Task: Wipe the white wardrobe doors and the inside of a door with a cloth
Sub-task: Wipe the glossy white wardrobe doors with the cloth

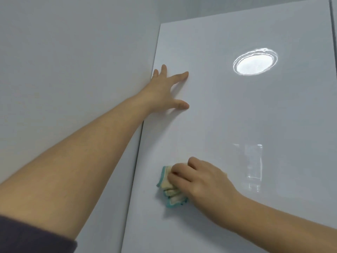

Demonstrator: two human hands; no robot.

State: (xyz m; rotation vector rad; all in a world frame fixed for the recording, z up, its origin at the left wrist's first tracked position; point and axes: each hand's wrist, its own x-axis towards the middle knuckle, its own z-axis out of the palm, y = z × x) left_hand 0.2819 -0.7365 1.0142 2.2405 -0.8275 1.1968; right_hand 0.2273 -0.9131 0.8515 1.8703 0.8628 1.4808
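A glossy white wardrobe door [237, 115] fills the right half of the view. My left hand [164, 90] lies flat near the door's left edge, fingers spread, holding nothing. Lower down, my right hand [200, 181] presses a folded cream cloth with a teal border [168, 190] against the door. Most of the cloth is hidden under my fingers.
A plain white wall [63, 70] stands to the left of the door, with a dark gap along the door's edge. A second door's edge [333, 33] shows at the far right. A round ceiling lamp is reflected in the door.
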